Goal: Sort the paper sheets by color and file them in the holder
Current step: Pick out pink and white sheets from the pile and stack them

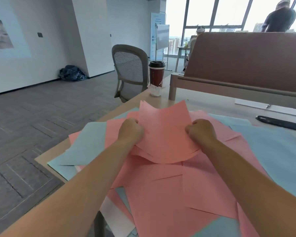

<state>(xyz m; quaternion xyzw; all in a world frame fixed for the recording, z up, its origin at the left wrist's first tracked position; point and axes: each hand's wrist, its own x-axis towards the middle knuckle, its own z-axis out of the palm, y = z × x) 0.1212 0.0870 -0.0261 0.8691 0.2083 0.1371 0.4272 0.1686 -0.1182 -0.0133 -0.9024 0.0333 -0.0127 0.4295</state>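
Loose pink sheets (161,194) nearest; left hand (131,130), right hand (202,130) each grip pink stack (164,134); cup (156,74) print unreadable

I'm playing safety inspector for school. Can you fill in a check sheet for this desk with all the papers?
Surface: wooden table, mostly covered by paper.
Job's things: pink stack held up off the pile. Loose pink sheets and blue sheets lie mixed beneath. No holder clearly seen.
Clutter: red cup with a black lid, crumpled white wrapper, flat black object at the right.
Hands: left hand and right hand each grip one side of the pink stack.
Cables: nothing seen.
Surroundings: grey chair, brown divider panel, dark bag on the floor, a person by the windows.
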